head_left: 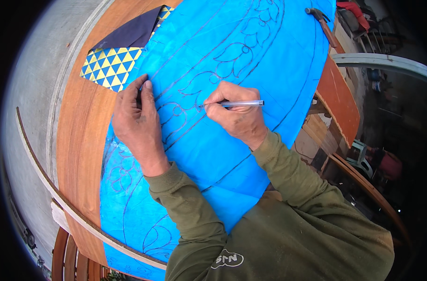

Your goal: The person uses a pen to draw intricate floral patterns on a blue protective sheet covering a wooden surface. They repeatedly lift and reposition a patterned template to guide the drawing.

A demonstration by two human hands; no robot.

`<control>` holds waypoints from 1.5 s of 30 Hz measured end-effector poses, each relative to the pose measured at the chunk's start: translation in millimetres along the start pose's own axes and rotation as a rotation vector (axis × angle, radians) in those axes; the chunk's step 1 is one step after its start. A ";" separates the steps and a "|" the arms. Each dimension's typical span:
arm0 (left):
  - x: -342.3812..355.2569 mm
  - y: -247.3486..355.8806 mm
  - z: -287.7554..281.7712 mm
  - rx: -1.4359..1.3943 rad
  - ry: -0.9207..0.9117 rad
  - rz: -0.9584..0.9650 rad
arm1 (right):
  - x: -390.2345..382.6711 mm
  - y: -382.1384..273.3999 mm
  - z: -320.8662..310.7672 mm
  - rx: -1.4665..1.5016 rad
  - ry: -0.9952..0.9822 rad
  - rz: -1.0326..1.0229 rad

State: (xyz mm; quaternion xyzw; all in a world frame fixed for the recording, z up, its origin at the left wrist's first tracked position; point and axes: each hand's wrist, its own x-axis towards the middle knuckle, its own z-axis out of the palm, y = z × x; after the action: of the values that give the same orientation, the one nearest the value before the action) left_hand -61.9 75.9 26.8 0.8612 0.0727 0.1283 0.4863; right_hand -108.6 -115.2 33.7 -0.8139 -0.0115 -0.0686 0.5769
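Note:
A large bright blue sheet lies over a wooden tabletop, marked with dark lines, flowers and leaves. My right hand pinches a clear-barrelled pen, its tip down on the sheet among the drawn curves. To its left, my left hand rests on the sheet near the left border, thumb and fingers spread apart and nothing held. Just beyond that hand, a folded cloth with blue and yellow triangles and a dark flap lies partly on the wood and against the sheet's edge.
A hammer lies across the sheet's far right edge. The wooden tabletop shows along the left. A thin curved wooden strip crosses the near left corner. Brown boards and a pale curved bar stand at the right.

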 end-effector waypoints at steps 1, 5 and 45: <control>-0.1 0.1 -0.5 0.005 -0.001 0.003 | 0.1 -1.2 -0.4 -0.005 -0.008 -0.005; -0.1 0.0 -0.1 0.023 0.001 0.023 | -2.0 4.2 -0.9 -0.012 -0.026 0.002; 0.3 1.0 -2.1 0.017 -0.016 -0.008 | -10.0 4.9 -9.1 -0.007 -0.071 -0.020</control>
State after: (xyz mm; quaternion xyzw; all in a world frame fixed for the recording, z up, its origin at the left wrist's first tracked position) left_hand -62.2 77.2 28.8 0.8661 0.0732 0.1187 0.4799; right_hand -118.9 -124.7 30.8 -0.8175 -0.0399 -0.0455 0.5727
